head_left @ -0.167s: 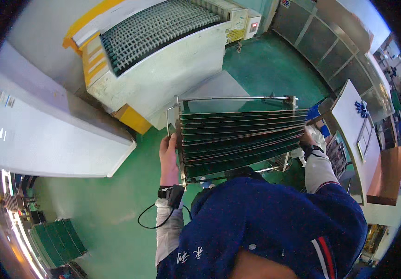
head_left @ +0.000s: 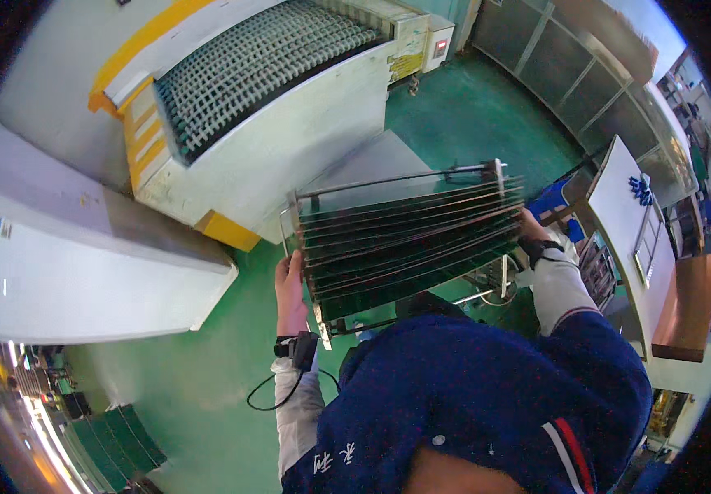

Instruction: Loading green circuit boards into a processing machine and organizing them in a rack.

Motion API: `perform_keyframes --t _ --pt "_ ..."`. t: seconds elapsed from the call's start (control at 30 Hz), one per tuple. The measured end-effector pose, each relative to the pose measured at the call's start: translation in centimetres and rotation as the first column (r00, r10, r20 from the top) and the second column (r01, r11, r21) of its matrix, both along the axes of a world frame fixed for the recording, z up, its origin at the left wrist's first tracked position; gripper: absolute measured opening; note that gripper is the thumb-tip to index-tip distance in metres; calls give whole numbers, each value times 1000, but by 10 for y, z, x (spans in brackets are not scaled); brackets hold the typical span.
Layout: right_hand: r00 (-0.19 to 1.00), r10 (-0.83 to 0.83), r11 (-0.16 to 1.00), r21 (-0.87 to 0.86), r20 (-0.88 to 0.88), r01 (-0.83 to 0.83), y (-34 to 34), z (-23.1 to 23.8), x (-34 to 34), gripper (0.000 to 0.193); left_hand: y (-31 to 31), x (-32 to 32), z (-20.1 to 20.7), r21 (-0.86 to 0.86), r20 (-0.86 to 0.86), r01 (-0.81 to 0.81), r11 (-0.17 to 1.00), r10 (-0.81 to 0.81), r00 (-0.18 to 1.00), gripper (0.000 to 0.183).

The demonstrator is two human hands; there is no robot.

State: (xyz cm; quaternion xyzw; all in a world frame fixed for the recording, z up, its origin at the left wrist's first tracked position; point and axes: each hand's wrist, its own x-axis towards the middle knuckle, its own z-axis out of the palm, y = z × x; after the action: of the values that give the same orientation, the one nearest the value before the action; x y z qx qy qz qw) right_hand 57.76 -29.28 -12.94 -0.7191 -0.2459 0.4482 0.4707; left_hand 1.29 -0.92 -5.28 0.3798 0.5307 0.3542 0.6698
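A metal rack [head_left: 397,179] in front of me carries a row of thin dark green panels [head_left: 409,247], lying side by side with their long edges up. My left hand [head_left: 291,288] closes on the rack's left end, just below a bent wire handle [head_left: 285,226]. At the opposite end my right hand [head_left: 530,228] grips beside the panel ends; its fingertips are hidden there. The right ends of several panels stick out past the rack's upright. In this view the rack slants, its left end lower than its right.
Ahead stands a white conveyor machine [head_left: 281,123] with a roller bed. A white cabinet [head_left: 92,272] is to the left. On the right, a white table [head_left: 619,198] holds a blue item [head_left: 641,189]. More green panels [head_left: 116,445] stand at lower left on the green floor [head_left: 207,387].
The view has turned a little, and the surroundings have shifted with it. Rack, panels and both hands sit further left in the picture, the rack's left end lower. Both hands stay at its ends.
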Motion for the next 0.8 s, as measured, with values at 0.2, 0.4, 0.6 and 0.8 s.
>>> perform_keyframes --t 0.2,0.4,0.6,0.8 --pt "923 292 940 105 249 -325 93 4 45 32 -34 27 -49 -21 -62 -93 995 92 994 36" --pt "673 496 862 -212 549 -461 174 42 40 32 -16 37 -103 -266 -142 -176 948 142 980 49" --pt "535 499 823 -180 681 -539 234 32 47 13 -22 33 -124 -383 -222 -239 893 162 961 63" --pt "571 541 823 -250 617 -510 270 28 55 23 5 40 -134 -381 -223 -213 900 135 966 63"
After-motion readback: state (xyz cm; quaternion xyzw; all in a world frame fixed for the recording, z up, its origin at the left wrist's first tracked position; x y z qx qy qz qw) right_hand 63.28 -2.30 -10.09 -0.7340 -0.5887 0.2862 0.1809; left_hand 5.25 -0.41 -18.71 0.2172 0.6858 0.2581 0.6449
